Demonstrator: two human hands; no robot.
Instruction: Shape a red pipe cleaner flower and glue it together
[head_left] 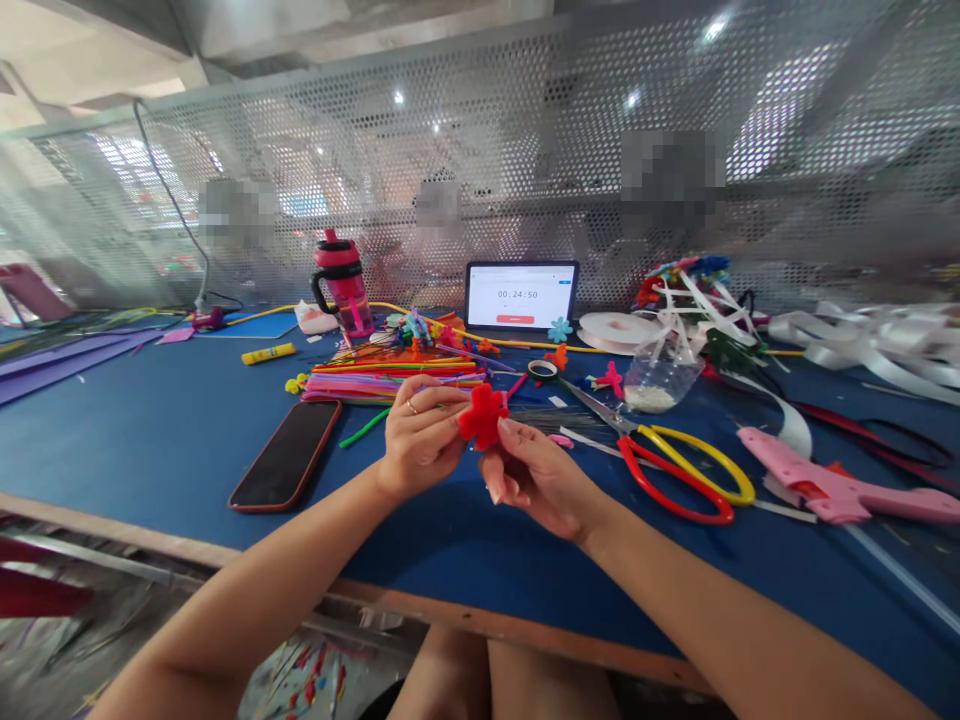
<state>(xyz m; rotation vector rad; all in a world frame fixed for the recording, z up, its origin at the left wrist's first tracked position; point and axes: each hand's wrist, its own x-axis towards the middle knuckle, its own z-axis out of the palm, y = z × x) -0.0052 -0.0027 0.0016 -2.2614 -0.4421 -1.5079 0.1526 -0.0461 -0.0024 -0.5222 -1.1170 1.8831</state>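
Observation:
A fuzzy red pipe-cleaner flower [484,415] is held up between both hands above the blue table. My left hand [424,437] pinches its left edge, fingers closed. From the lower right, my right hand [541,478] grips another petal between thumb and fingers. Just behind the hands lies a bundle of coloured pipe cleaners [375,382], with red, yellow, pink and purple stems. A single green pipe cleaner [365,428] lies left of my left hand. Scissors [675,460] with red and yellow handles rest to the right, blades pointing away.
A phone [286,455] lies at left, near a yellow glue stick [268,353]. Behind stand a pink bottle [345,285] and a tablet [519,295] showing a timer. A pink glue gun [832,485], ribbon spool [616,332] and plastic cup [660,372] are at right.

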